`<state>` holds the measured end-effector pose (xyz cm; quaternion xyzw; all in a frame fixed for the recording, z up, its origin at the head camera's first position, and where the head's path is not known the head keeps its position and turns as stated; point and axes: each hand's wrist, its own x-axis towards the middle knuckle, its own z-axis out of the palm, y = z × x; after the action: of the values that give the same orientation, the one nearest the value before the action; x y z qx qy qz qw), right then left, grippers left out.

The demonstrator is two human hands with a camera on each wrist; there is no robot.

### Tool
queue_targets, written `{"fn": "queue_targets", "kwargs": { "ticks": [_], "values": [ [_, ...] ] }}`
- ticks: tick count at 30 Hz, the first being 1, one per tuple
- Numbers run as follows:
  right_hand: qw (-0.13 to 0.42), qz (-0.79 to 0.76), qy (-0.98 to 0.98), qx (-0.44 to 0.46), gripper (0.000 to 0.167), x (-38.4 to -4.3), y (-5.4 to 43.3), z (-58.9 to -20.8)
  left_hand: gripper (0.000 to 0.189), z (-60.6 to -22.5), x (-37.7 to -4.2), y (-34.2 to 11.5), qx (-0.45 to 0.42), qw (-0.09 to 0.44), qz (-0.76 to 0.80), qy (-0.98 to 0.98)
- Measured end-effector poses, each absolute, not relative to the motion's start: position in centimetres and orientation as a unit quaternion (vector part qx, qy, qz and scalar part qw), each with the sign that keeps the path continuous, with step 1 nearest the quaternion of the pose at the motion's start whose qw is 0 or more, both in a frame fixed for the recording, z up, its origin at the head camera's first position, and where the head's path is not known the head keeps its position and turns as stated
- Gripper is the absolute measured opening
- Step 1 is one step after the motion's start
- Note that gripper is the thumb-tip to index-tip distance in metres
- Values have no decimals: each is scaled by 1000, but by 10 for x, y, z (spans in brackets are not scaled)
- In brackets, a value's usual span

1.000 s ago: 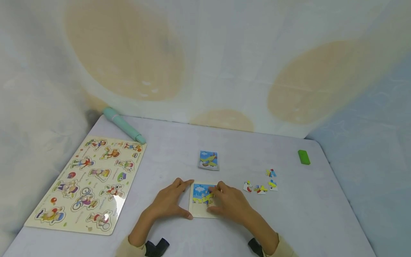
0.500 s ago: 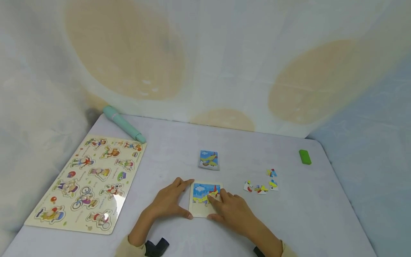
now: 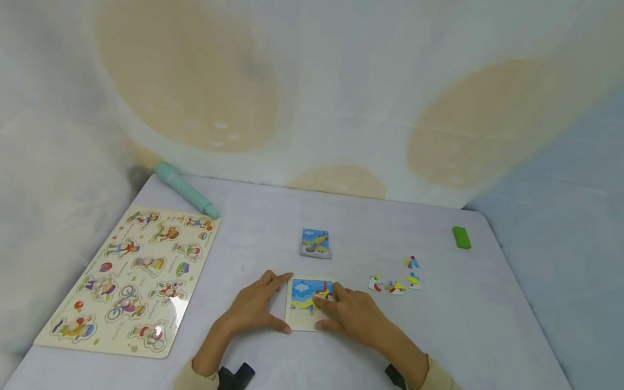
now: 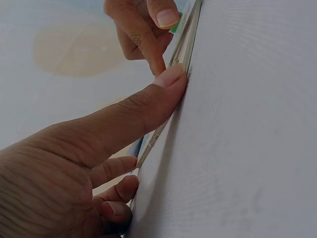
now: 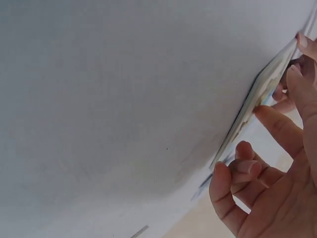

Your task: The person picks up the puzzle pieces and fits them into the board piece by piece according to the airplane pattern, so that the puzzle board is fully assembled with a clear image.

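Note:
A small cream puzzle board point(image 3: 303, 322) lies in front of me. Blue sky and yellow-and-red airplane pieces point(image 3: 302, 290) fill its upper part; the lower strip is bare. My left hand point(image 3: 254, 304) holds the board's left side, index finger at the far corner and thumb at the near one. In the left wrist view the thumb point(image 4: 163, 87) lies along the board's edge. My right hand point(image 3: 357, 318) presses an extended index fingertip on the yellow pieces. Its thumb is at the board's near right, and its other fingers are bent in the right wrist view, hiding the board's right edge from above.
Several loose puzzle pieces point(image 3: 395, 287) lie right of the board. Behind it is a small block with an airplane picture point(image 3: 315, 241). A large figure puzzle board point(image 3: 128, 281) and a mint-green tube point(image 3: 187, 192) occupy the left side. A green block point(image 3: 461, 238) sits far right.
My right hand's fingers have drawn back from the upper right of the picture, uncovering a red tail piece there. Its index finger has shifted down onto the yellow pieces. The left hand has stayed put.

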<state>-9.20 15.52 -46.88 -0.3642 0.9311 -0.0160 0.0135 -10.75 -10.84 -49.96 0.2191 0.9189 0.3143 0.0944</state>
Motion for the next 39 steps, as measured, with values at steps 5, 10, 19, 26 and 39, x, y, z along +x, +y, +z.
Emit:
{"fn": "queue_targets", "kwargs": {
  "ticks": [5,10,19,26,39],
  "values": [
    [10,-44,929,-368,55,-93,157,-465,110,-501,-107,-109,218,101,321,916],
    [-31,-75,932,-354,59,-96,168,-459,110,-500,-108,-110,218,100,317,918],
    [-22,-169,952,-253,56,-108,206,-462,112,-500,-109,-109,218,104,315,918],
    [-3,-263,948,-181,50,-116,230,-467,112,-502,-107,-111,214,102,310,921],
    [8,-360,931,-58,44,-137,286,-477,112,-502,-108,-110,210,101,314,920]
  ]
}}
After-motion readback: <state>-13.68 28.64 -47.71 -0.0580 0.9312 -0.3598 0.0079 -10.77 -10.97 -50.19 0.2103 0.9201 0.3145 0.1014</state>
